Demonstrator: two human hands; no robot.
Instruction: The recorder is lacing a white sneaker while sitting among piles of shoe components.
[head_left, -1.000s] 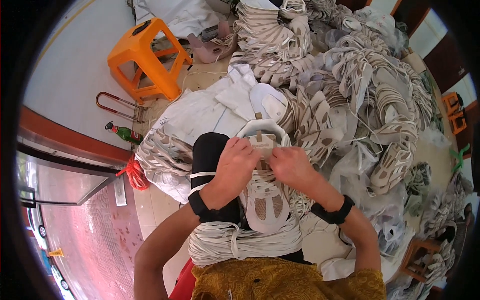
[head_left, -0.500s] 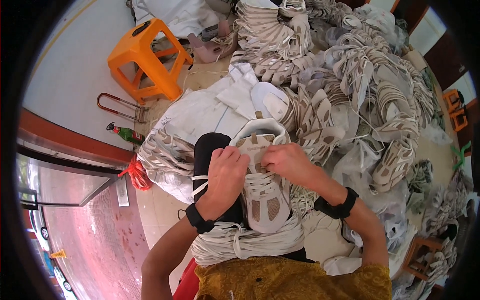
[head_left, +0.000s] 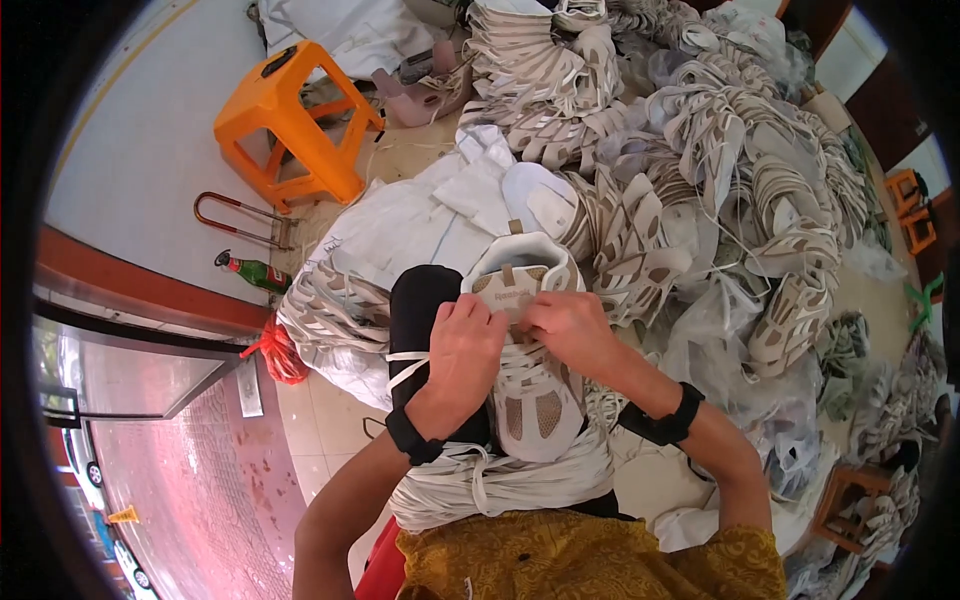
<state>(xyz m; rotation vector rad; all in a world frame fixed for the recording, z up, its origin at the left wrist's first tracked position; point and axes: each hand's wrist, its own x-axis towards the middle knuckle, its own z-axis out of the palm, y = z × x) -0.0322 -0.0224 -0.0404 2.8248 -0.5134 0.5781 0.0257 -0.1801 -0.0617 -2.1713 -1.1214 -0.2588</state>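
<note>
A beige and white sneaker (head_left: 540, 415) rests on my lap, its toe toward me and its padded collar pointing away. White shoelace (head_left: 525, 365) crosses its front below the tongue (head_left: 507, 290). My left hand (head_left: 468, 350) is closed at the left eyelet edge, gripping the sneaker there. Opposite it, my right hand (head_left: 568, 325) pinches at the right side of the tongue, apparently on the shoelace; the fingertips partly hide it. A loose lace strand (head_left: 405, 368) loops over my black trouser leg left of my left hand. Nearer me lies a thick bundle of white laces (head_left: 500, 490).
Stacks of beige shoe uppers (head_left: 545, 75) and more heaped uppers (head_left: 800, 200) cover the floor ahead and right. A white sack (head_left: 400, 230) lies before me. An orange stool (head_left: 295, 120), a green bottle (head_left: 255, 270) and a red plastic bag (head_left: 280, 350) stand left.
Both hands have shifted slightly, the right one up and left along the tongue, closer to the left hand. The sneaker stays in place on my lap.
</note>
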